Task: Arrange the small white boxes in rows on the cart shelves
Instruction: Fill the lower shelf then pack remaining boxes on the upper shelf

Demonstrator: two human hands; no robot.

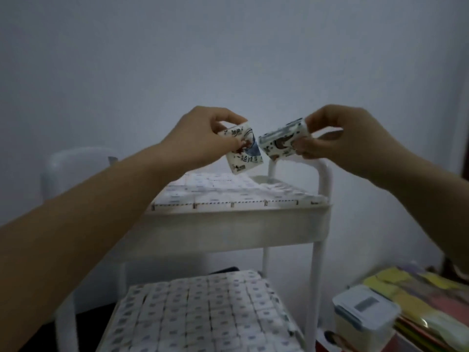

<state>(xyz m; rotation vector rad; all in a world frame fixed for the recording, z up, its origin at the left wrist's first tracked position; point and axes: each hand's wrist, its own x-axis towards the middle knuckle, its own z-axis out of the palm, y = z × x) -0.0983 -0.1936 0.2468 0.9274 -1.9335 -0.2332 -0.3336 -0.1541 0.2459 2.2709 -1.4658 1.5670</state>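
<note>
Each hand pinches one small box, left hand (pixel 200 138) and right hand (pixel 347 134); they look light, probably crushable, so edge grips suit

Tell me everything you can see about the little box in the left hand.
The small white box in the left hand looks like printed card or paper, with dark handwritten-style lettering and a blue and brown picture. It is pinched by fingertips at its upper corner, tilted, in the air above the cart's top shelf. Its lower end hangs free.
</note>
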